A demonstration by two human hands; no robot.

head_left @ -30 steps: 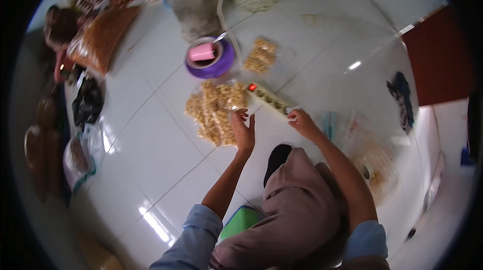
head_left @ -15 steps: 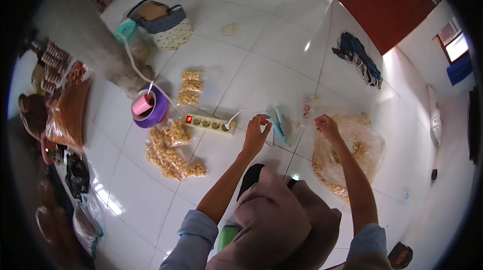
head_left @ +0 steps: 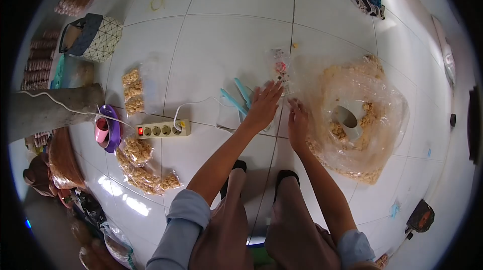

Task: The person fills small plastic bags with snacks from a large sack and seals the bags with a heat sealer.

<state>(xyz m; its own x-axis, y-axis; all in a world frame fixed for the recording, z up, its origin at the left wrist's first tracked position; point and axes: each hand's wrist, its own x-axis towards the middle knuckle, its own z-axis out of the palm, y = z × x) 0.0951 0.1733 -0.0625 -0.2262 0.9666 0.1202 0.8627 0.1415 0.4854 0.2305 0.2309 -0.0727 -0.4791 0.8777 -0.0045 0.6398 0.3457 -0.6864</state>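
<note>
- Several snack bags (head_left: 143,178) at left. Next?
- Power strip (head_left: 161,130), then blue two-armed tool (head_left: 233,101), just beside left hand (head_left: 264,105): fingers spread, at near end of printed packet (head_left: 279,64).
- Right hand (head_left: 298,118)?
- Fingers bent, grip can't tell. Large clear bag (head_left: 385,119) to its right.

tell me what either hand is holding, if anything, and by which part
No hold is clear: the left hand is spread open at the printed packet; whether the right hand pinches the large clear bag by its edge cannot be told.
</note>
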